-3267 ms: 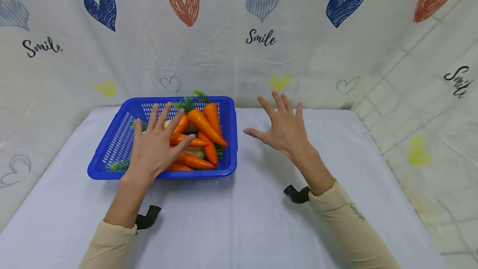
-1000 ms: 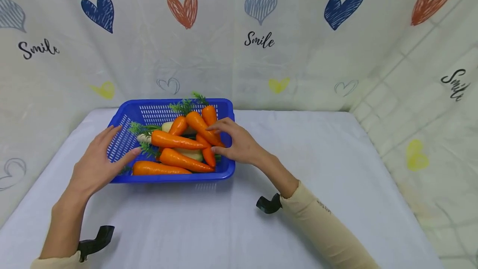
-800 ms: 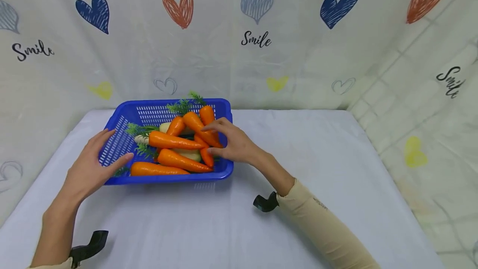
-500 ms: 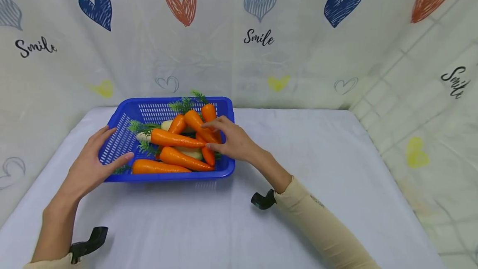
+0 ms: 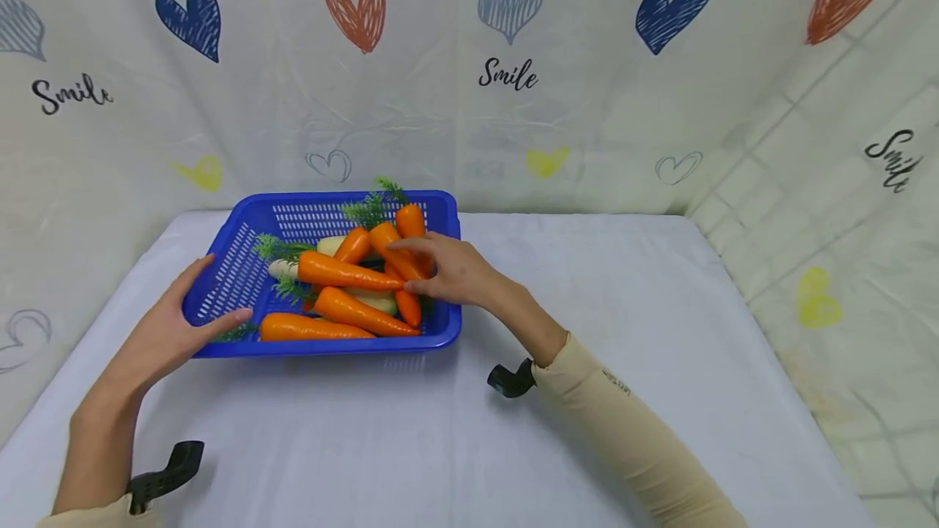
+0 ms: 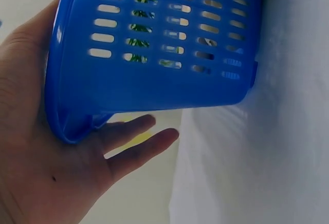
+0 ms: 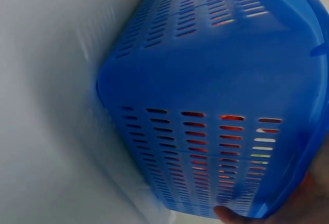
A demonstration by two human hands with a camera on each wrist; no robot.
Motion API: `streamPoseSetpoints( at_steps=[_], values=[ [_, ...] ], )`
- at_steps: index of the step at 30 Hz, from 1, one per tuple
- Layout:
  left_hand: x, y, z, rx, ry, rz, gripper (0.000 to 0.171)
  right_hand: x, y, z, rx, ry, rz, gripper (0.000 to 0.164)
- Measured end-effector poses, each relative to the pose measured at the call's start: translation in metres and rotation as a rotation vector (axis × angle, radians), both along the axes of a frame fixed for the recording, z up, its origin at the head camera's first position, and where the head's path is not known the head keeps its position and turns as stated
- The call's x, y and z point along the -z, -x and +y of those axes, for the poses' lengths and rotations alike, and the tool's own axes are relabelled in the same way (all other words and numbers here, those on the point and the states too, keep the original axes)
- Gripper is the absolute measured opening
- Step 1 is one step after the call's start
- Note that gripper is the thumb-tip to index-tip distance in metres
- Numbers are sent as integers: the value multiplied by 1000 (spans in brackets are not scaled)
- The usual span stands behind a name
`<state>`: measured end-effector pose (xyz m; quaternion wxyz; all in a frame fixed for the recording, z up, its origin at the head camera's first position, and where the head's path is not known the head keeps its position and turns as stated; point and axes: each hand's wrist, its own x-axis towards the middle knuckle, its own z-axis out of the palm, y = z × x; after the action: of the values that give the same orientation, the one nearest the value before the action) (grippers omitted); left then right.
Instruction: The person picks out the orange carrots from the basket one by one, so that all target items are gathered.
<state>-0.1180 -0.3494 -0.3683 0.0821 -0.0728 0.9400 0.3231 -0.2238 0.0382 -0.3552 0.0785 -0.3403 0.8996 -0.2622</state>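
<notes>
A blue plastic basket (image 5: pixel 330 349) holds several orange carrots (image 5: pixel 345 271) with green tops and some pale, white-ended vegetables (image 5: pixel 374 300) beneath them. My right hand (image 5: pixel 464 271) reaches over the basket's right rim and pinches a carrot (image 5: pixel 383 233), index finger above and thumb below. In the right wrist view a fingertip (image 7: pixel 227 214) shows beside the basket's perforated wall (image 7: pixel 221 75). My left hand (image 5: pixel 165 336) lies at the basket's left front corner, fingers extended and thumb over the rim. In the left wrist view two straight fingers (image 6: pixel 139 157) show past the basket wall (image 6: pixel 154 88).
The basket stands at the back left of a table with a white cloth (image 5: pixel 623 292). A pale curtain (image 5: pixel 587 104) printed with hearts hangs behind and along the sides. Black curved pieces (image 5: pixel 167 469) stick out from both wrists.
Both hands came down from spread poses to the basket's two ends. The left hand then slid a little left. Lately the pinched carrot and its green top shifted slightly right.
</notes>
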Motion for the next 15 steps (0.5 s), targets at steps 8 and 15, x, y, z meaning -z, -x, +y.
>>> streamPoseSetpoints(
  at_steps=[8,15],
  values=[
    [1,3,-12,76,-13,-59,114,-6,3,1,-17,0,-108,63],
    [5,-2,-27,158,-145,-91,113,-3,4,5,6,110,-155,74]
  ],
)
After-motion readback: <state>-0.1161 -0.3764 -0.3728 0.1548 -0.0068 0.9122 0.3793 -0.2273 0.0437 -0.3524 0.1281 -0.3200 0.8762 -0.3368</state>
